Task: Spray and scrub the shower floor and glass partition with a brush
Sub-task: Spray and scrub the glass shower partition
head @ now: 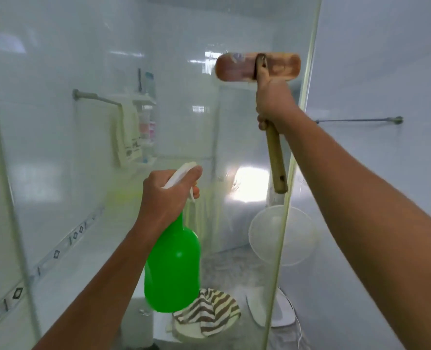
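**Both hands loaded at the glass partition**

The right hand [272, 102] is clenched around the round wooden handle of a wooden scrubbing brush [258, 68], gripping it just below the head with the fingers wrapped out of sight on the far side. The brush head, a rounded oblong block, lies crosswise against the clear glass partition [174, 97] close to its greenish right edge, high up. The lower end of the handle hangs free below the fist, beside that same edge, and shows a small hole near its tip.

The left hand [167, 195] grasps the white trigger head of a bright green plastic spray bottle [172, 266], fingers curled round the neck with one fingertip on the trigger. The bottle hangs upright in front of the lower middle of the glass, its nozzle towards the pane. No label or writing can be read on it.

Beyond the glass, a brown-and-white striped cloth [208, 310] lies bunched on the floor near the partition's bottom edge, and a white stand fan [284, 236] rises at the right edge. On the left wall a pale towel [127, 132] with a small dark print, too blurred to read, hangs on a metal rail [95, 97], next to white shelves of bottles [146, 122]. A second metal rail [358, 120] is fixed on the right wall.
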`<state>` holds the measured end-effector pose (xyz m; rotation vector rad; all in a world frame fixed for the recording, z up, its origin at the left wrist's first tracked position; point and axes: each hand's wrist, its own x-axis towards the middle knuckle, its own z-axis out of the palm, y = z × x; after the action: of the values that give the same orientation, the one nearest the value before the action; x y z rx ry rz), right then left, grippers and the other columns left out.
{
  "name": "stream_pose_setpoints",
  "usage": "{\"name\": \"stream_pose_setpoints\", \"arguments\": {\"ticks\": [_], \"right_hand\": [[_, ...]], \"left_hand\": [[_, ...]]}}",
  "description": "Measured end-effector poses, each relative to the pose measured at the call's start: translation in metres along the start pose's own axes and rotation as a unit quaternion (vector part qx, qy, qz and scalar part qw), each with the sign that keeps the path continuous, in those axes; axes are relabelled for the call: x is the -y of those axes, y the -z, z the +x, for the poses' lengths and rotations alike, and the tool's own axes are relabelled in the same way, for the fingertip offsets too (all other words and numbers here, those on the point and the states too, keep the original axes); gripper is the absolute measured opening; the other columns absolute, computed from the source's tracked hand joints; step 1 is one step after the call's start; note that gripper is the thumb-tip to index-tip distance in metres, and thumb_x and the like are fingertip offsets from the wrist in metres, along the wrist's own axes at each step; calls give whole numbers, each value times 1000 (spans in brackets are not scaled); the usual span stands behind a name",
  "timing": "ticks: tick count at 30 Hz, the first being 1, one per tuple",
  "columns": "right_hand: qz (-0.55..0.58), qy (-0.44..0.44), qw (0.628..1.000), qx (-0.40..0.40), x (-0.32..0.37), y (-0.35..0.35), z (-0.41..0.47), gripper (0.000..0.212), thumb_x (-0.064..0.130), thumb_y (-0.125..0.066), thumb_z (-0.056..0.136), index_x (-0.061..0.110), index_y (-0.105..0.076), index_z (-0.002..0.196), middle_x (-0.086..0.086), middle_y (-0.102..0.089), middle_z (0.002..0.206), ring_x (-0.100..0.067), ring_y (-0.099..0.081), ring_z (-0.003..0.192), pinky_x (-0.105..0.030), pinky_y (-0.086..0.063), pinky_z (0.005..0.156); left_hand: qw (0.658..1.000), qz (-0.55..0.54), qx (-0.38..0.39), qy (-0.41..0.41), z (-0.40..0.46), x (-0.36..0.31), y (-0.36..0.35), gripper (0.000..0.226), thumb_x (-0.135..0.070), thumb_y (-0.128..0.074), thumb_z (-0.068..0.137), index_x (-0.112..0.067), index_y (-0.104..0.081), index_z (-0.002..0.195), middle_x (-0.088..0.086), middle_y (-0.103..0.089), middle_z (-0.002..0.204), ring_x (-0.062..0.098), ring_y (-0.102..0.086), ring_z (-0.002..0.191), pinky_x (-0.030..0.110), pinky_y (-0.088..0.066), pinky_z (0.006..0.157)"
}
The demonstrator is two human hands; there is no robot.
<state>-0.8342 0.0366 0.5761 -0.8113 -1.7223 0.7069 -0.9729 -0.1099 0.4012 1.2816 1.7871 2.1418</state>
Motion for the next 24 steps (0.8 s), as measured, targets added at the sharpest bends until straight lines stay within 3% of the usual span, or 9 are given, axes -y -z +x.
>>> {"name": "stream_pose_setpoints", "arguments": {"ticks": [4, 7, 10, 13, 17, 19, 21, 24], "right_hand": [[-15, 26, 1000, 7, -23, -9, -7, 46, 58, -23, 99, 20, -47, 90, -10, -51, 76, -28, -55, 57, -37, -54, 44], [-101, 63, 993, 27, -96, -38, -53, 53, 55, -18, 101, 19, -58, 106, -15, -58, 86, -36, -61, 77, -50, -57, 65], [-72, -16, 994, 83, -166, -57, -122, 64, 65, -15, 97, 17, -57, 97, -1, -58, 76, -20, -59, 69, -32, -47, 58], [-74, -33, 989, 123, -191, -54, -150, 62, 64, -17, 97, 16, -56, 96, 1, -60, 74, -14, -58, 66, -27, -41, 53], [-53, -7, 995, 81, -150, -24, -89, 64, 65, -19, 97, 13, -56, 93, -7, -61, 81, -28, -60, 71, -25, -41, 49], [-30, -3, 998, 56, -113, -2, -48, 64, 67, -20, 95, 12, -51, 85, -11, -57, 79, -32, -58, 61, -27, -43, 36], [-11, 0, 999, 53, -78, 18, -17, 60, 63, -23, 97, 10, -47, 84, -13, -54, 76, -29, -55, 50, -30, -47, 35], [2, -5, 997, 71, -40, 41, 9, 58, 59, -24, 99, 8, -50, 94, -10, -51, 72, -22, -50, 47, -26, -48, 37]], "left_hand": [[1000, 6, -10, -4, 1, 1, -13, 33, -42, -76, 91, -24, -79, 64, 3, -77, 64, 28, -78, 73, 49, -63, 85], [1000, 17, -17, -3, 2, 1, -20, 33, -45, -76, 90, -25, -80, 65, 3, -77, 64, 31, -77, 73, 52, -63, 83], [999, 27, -22, -10, 1, -4, -28, 42, -52, -74, 85, -16, -80, 65, 4, -77, 64, 23, -73, 65, 52, -62, 80], [999, 36, -26, -20, -1, -10, -35, 43, -48, -74, 89, -14, -80, 65, 4, -77, 65, 17, -66, 60, 47, -62, 80], [999, 35, -24, -20, -1, -21, -42, 43, -53, -71, 87, -18, -80, 64, 12, -77, 68, 36, -73, 71, 50, -62, 81], [999, 27, -20, -18, -2, -28, -48, 43, -47, -72, 89, -13, -79, 65, 9, -77, 68, 31, -74, 69, 45, -62, 83], [999, 29, -11, -14, -4, -36, -58, 43, -41, -74, 91, -8, -78, 64, 8, -77, 65, 19, -71, 59, 37, -61, 78], [1000, -4, 2, 26, -3, -41, -71, 44, -36, -80, 88, -7, -71, 55, 9, -67, 56, 25, -62, 48, 39, -59, 65]]}}
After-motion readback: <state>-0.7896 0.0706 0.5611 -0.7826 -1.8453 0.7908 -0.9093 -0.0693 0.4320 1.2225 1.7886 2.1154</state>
